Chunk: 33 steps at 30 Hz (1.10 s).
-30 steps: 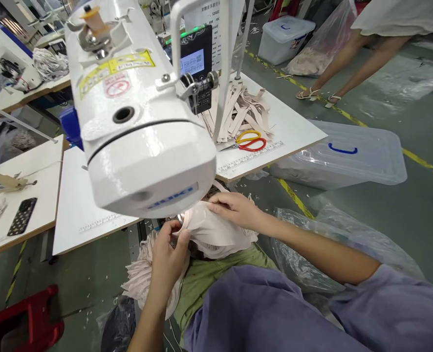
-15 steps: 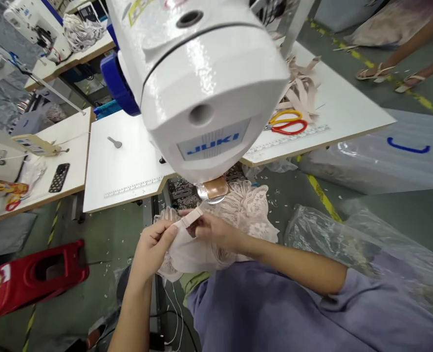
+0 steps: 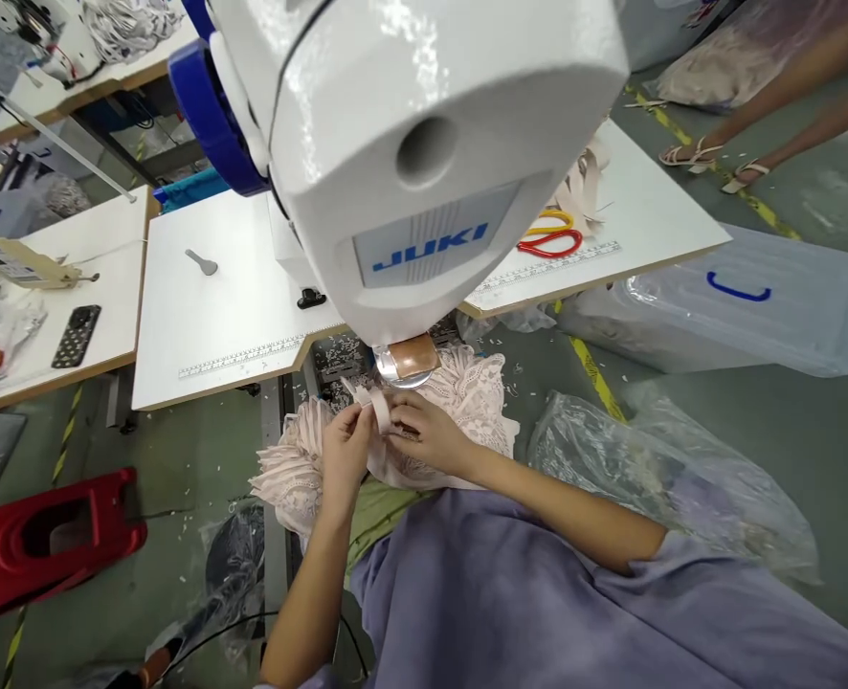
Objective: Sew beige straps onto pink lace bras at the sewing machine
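Observation:
My left hand (image 3: pixel 347 445) is closed, thumb and fingers pinching a pale pink strap (image 3: pixel 380 410) that curves in a small loop. At its right, my right hand (image 3: pixel 430 436) has bent fingers closed on the same strap; the fingertips are partly hidden. Pale pink lace garments (image 3: pixel 291 464) hang in folds beside my left wrist, and more lace is bunched beyond my right hand. Just above the hands is the lower end of a white sewing machine (image 3: pixel 431 230), with a brown-and-silver part (image 3: pixel 406 362) at its base.
Red-and-yellow-handled scissors (image 3: pixel 553 237) lie on the right tabletop beside fabric strips (image 3: pixel 586 182). A grey flat tool (image 3: pixel 201 262) rests on the left tabletop (image 3: pixel 215 316). A red stool (image 3: pixel 51 541), clear plastic bags (image 3: pixel 654 488) and a lidded box (image 3: pixel 740 297) are on the floor. Another person's feet (image 3: pixel 697 153) show upper right.
My left hand has moved up and in towards the strap, closer to my right hand. The strap was straighter and now bends into a loop. The whole view has shifted with the head.

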Each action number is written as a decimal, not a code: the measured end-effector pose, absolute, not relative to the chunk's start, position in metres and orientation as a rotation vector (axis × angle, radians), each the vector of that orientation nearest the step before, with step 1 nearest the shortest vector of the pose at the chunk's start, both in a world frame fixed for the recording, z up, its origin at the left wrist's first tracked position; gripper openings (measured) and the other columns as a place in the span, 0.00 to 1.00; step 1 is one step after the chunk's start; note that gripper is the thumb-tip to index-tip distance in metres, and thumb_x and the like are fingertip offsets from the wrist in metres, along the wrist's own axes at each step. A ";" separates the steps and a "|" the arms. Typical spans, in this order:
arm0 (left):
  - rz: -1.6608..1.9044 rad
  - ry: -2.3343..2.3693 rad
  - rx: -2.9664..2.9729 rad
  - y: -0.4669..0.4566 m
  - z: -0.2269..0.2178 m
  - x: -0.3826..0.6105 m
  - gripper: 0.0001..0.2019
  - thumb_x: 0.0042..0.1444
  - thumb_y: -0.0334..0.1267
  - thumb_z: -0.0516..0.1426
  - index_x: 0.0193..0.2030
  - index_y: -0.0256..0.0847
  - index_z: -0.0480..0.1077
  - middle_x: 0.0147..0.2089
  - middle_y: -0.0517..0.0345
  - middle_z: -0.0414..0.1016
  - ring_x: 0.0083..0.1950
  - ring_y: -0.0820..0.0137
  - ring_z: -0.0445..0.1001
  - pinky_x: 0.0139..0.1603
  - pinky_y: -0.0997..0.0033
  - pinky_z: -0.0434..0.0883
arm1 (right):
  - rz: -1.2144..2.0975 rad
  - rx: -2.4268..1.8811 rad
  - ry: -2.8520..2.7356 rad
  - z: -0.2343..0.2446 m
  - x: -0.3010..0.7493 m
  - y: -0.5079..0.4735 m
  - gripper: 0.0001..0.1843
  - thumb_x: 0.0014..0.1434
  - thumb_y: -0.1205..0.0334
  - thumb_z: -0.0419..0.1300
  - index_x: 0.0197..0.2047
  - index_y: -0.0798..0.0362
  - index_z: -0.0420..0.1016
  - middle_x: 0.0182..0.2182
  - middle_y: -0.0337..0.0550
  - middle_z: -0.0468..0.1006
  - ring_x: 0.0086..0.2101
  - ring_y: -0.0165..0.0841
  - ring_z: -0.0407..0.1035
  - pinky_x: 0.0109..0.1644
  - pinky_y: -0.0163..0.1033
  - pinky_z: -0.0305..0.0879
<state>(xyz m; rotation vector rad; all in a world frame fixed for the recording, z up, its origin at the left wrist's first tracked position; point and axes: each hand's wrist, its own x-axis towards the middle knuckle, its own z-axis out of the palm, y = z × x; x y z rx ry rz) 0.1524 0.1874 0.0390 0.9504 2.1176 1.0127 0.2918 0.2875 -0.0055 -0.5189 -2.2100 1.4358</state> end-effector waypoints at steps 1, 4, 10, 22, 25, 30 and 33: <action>1.025 2.128 0.959 0.188 0.041 0.153 0.19 0.66 0.50 0.50 0.38 0.38 0.76 0.33 0.56 0.77 0.37 0.67 0.74 0.38 0.71 0.69 | 1.433 -0.533 -2.250 -0.003 0.297 0.293 0.07 0.61 0.58 0.62 0.36 0.52 0.76 0.35 0.43 0.76 0.33 0.33 0.70 0.39 0.39 0.68; 1.019 2.103 1.031 0.189 0.053 0.157 0.16 0.64 0.48 0.52 0.37 0.40 0.75 0.33 0.56 0.76 0.36 0.68 0.72 0.40 0.71 0.68 | 1.352 -0.621 -2.294 0.008 0.308 0.308 0.14 0.63 0.52 0.60 0.46 0.52 0.78 0.30 0.41 0.76 0.27 0.30 0.68 0.34 0.36 0.65; 1.099 1.926 0.945 0.191 0.060 0.169 0.17 0.66 0.49 0.51 0.46 0.40 0.75 0.41 0.53 0.79 0.43 0.66 0.76 0.45 0.70 0.71 | 1.161 -0.597 -2.308 0.018 0.298 0.315 0.19 0.66 0.50 0.57 0.53 0.50 0.78 0.45 0.48 0.79 0.31 0.32 0.73 0.39 0.39 0.70; 1.081 2.000 0.851 0.212 0.059 0.182 0.16 0.65 0.48 0.51 0.36 0.40 0.73 0.32 0.56 0.76 0.35 0.68 0.73 0.36 0.72 0.67 | 0.683 -0.559 -2.130 0.010 0.303 0.318 0.10 0.66 0.60 0.60 0.47 0.49 0.81 0.41 0.46 0.83 0.41 0.33 0.77 0.43 0.38 0.75; 1.060 2.010 0.862 0.218 0.060 0.186 0.16 0.65 0.48 0.51 0.35 0.40 0.72 0.31 0.57 0.75 0.34 0.68 0.73 0.35 0.72 0.67 | 0.714 -0.529 -2.092 0.003 0.303 0.316 0.09 0.66 0.62 0.60 0.45 0.50 0.81 0.39 0.46 0.82 0.39 0.33 0.77 0.42 0.38 0.75; 1.021 2.066 0.940 0.221 0.059 0.183 0.19 0.63 0.52 0.53 0.28 0.41 0.69 0.25 0.61 0.70 0.28 0.71 0.68 0.32 0.73 0.63 | 0.728 -0.406 -2.414 -0.010 0.319 0.336 0.10 0.66 0.57 0.58 0.40 0.45 0.82 0.40 0.41 0.83 0.41 0.33 0.77 0.44 0.38 0.75; 0.943 2.178 1.085 0.219 0.054 0.174 0.21 0.64 0.52 0.51 0.26 0.41 0.67 0.24 0.60 0.71 0.27 0.70 0.68 0.31 0.72 0.63 | 0.642 -0.554 -2.568 0.000 0.340 0.406 0.15 0.67 0.58 0.53 0.50 0.45 0.79 0.46 0.41 0.82 0.46 0.34 0.75 0.50 0.40 0.73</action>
